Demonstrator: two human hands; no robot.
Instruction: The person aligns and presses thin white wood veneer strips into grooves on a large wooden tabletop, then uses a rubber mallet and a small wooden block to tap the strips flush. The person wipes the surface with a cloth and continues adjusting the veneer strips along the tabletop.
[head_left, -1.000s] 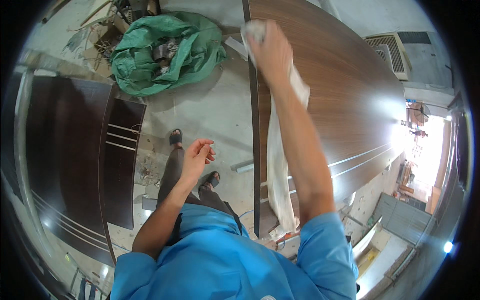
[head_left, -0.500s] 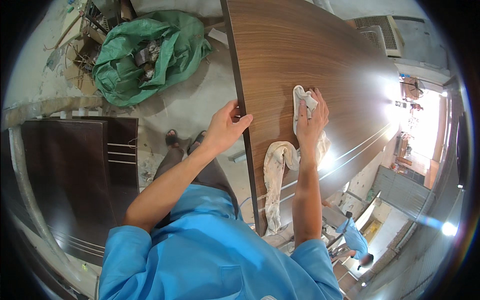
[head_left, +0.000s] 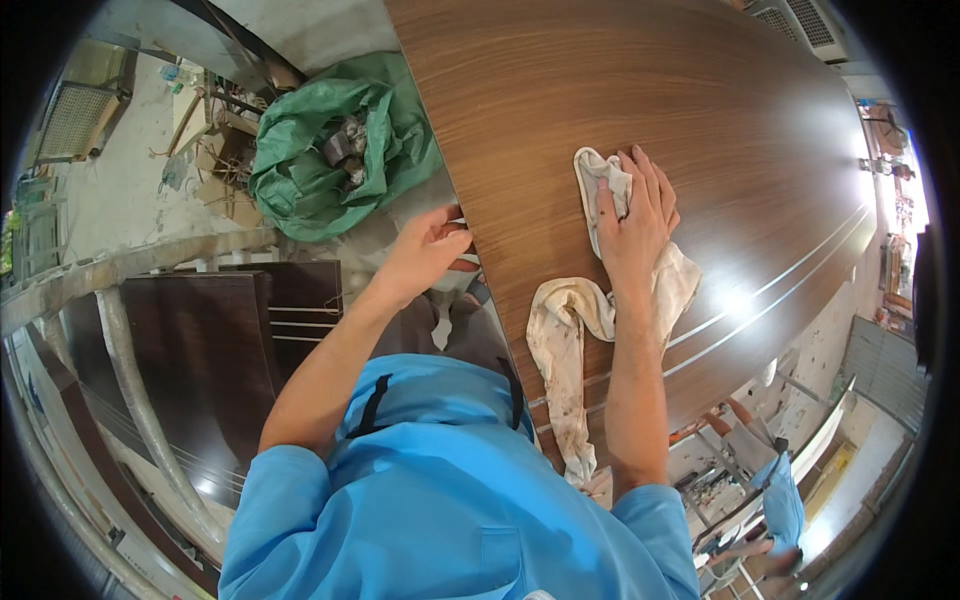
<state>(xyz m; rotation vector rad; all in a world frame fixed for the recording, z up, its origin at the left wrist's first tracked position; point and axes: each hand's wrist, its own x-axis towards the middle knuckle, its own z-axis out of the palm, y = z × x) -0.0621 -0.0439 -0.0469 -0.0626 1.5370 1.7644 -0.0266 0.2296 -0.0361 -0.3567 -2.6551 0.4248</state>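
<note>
A large brown wood-grain panel (head_left: 560, 80), with thin pale lines across its nearer part, slants before me. My right hand (head_left: 640, 225) presses a stained off-white cloth (head_left: 562, 310) against its face. The thumb lies over a bunched fold, and the fingers reach past the cloth onto the wood. One long end of the cloth trails toward me, while another part shows beyond my wrist. Beside the panel's left edge, my left hand (head_left: 425, 258) has its fingers apart and its tips at that edge. Whether any fingertip reaches under the panel cannot be seen.
A green sack (head_left: 290, 170) of scraps stands on the floor at the far left. Dark panels (head_left: 180, 330) lean behind a pale pipe rail (head_left: 125, 345) on my left. At the lower right, a person in a blue shirt (head_left: 782, 495) works some way off.
My view has swung, so the sack and rail sit farther right. The right hand has slid slightly farther over the panel with the cloth. My left thumb has come off the panel's face.
</note>
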